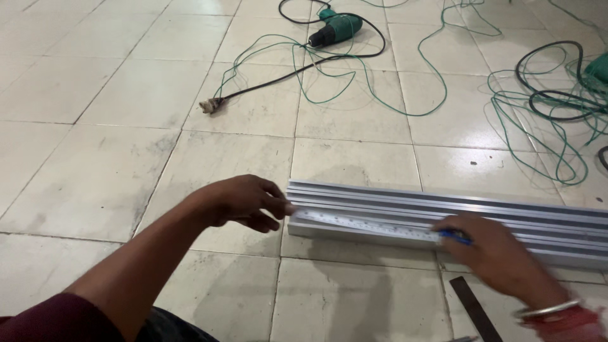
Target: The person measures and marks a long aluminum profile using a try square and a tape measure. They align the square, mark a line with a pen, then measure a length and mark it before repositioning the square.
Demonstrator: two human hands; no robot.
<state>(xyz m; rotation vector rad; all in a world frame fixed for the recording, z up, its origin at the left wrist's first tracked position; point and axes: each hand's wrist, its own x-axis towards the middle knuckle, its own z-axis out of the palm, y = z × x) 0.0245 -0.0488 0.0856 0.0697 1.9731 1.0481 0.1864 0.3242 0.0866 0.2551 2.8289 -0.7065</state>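
Your left hand (244, 202) pins the end of a steel ruler (364, 223) with its fingertips against the aluminium rail (456, 209) lying on the tiled floor (126, 126). At three o'clock from it, your right hand (500, 256) grips a blue pen (457, 237) on the rail. A green drill (335, 28) lies at twelve o'clock.

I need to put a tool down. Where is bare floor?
Bare tiles lie left of the left hand and before the aluminium profile. Between profile and green drill is open too. The right, with cable coils, is crowded.
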